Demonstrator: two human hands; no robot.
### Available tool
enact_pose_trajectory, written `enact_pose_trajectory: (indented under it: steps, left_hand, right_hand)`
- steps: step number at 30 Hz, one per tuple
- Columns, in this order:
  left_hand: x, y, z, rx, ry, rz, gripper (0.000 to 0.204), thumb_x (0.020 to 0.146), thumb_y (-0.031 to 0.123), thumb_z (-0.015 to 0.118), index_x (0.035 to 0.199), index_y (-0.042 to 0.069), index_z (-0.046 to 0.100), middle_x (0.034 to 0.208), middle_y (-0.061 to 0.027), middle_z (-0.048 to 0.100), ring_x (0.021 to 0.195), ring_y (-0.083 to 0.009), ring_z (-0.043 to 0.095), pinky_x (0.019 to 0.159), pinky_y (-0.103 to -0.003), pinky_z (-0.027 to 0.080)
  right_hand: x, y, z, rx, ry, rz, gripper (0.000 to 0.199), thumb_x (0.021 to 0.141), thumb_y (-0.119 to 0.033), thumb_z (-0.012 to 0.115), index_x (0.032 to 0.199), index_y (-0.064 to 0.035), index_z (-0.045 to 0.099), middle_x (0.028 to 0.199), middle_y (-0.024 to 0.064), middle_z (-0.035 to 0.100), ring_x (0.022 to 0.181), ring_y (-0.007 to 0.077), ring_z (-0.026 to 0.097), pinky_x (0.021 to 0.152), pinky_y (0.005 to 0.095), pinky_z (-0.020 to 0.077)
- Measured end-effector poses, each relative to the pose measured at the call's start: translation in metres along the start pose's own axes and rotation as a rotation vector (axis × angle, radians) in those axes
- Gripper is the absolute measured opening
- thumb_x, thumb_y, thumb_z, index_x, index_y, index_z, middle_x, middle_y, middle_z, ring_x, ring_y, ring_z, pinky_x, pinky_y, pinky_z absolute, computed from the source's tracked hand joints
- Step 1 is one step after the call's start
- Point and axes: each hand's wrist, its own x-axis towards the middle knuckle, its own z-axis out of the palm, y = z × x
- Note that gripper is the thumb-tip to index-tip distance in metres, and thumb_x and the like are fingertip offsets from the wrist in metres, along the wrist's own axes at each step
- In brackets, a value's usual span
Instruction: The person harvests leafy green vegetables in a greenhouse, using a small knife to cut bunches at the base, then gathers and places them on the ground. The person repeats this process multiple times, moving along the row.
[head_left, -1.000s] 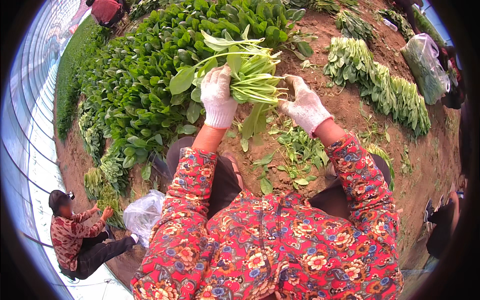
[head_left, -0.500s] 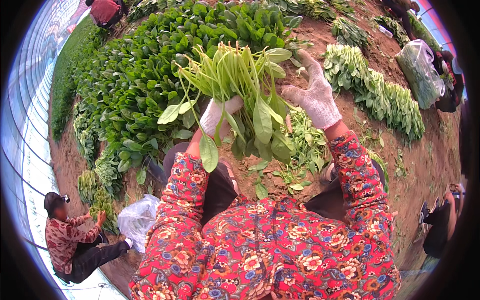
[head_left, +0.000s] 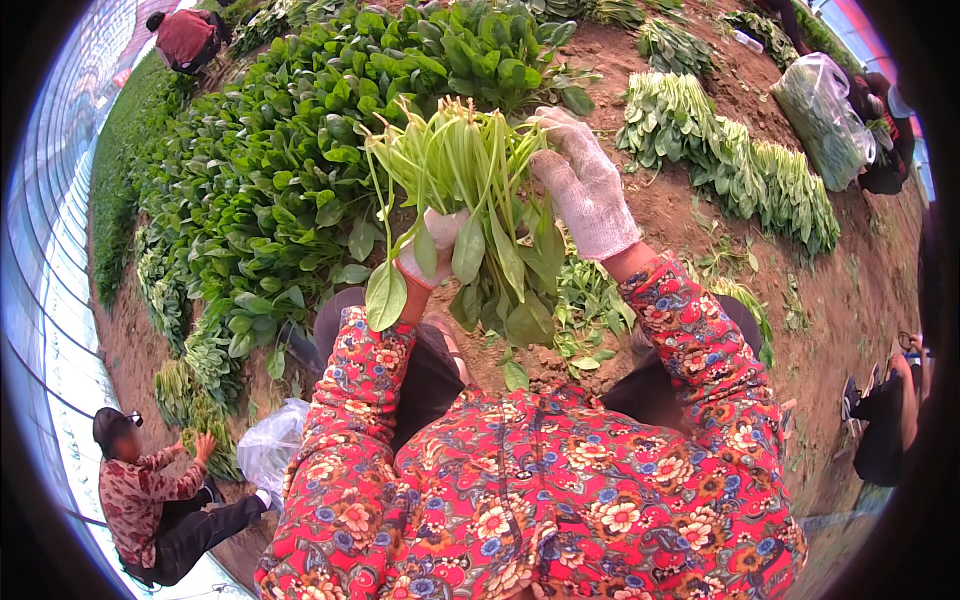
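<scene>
Here, the gloved left hand has its fingers closed around a bunch of green leafy stems over brown bare soil; the gloved right hand rests open-fingered on it, beside a dense green plant bed.

A second ago the bunch of leafy greens lay crosswise between the two gloved hands, stems toward the right; it has since been swung upright, so its cut stem ends now point up and its leaves hang down toward the lap. The left hand has slid beneath to grip the bunch at its middle, while the right hand has lifted to the stem tops
</scene>
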Motion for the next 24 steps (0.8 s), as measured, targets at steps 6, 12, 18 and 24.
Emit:
enact_pose_trajectory:
  steps: [6, 12, 18, 24]
  left_hand:
    - [0.003, -0.012, 0.005, 0.275, 0.141, -0.006, 0.042, 0.096, 0.018, 0.069, 0.133, 0.003, 0.058, 0.115, -0.0099, 0.07, 0.097, -0.0218, 0.07, 0.086, -0.037, 0.059]
    - [0.003, -0.023, 0.015, 0.282, 0.175, 0.002, 0.042, 0.098, 0.025, 0.068, 0.135, 0.007, 0.058, 0.117, -0.0067, 0.069, 0.097, -0.0177, 0.068, 0.084, -0.034, 0.058]
    - [0.008, -0.021, 0.021, 0.187, 0.24, -0.158, 0.046, 0.1, 0.027, 0.064, 0.138, 0.003, 0.054, 0.125, -0.01, 0.065, 0.107, -0.0178, 0.064, 0.092, -0.035, 0.054]
    - [0.004, -0.01, 0.039, 0.62, 0.148, -0.277, 0.046, 0.096, 0.021, 0.068, 0.137, 0.005, 0.057, 0.123, -0.0083, 0.067, 0.109, -0.015, 0.061, 0.096, -0.033, 0.05]
  right_hand:
    - [-0.004, 0.003, 0.012, 0.4, 0.061, 0.1, 0.02, 0.1, -0.009, 0.06, 0.118, -0.0004, 0.063, 0.128, 0.0106, 0.06, 0.12, 0.016, 0.056, 0.104, 0.031, 0.044]
    - [-0.003, 0.006, 0.016, 0.396, 0.148, 0.084, 0.014, 0.101, -0.007, 0.058, 0.112, 0.0005, 0.062, 0.133, 0.0119, 0.06, 0.12, 0.0159, 0.056, 0.103, 0.031, 0.0442]
    - [-0.005, 0.007, 0.019, 0.647, 0.105, 0.152, 0.029, 0.099, -0.011, 0.062, 0.126, -0.0014, 0.055, 0.134, 0.0117, 0.06, 0.121, 0.0161, 0.055, 0.108, 0.0318, 0.0413]
    - [-0.006, 0.009, 0.017, 0.454, -0.036, 0.226, 0.072, 0.086, -0.01, 0.079, 0.144, -0.0013, 0.037, 0.131, 0.0103, 0.059, 0.121, 0.0169, 0.055, 0.104, 0.0326, 0.0469]
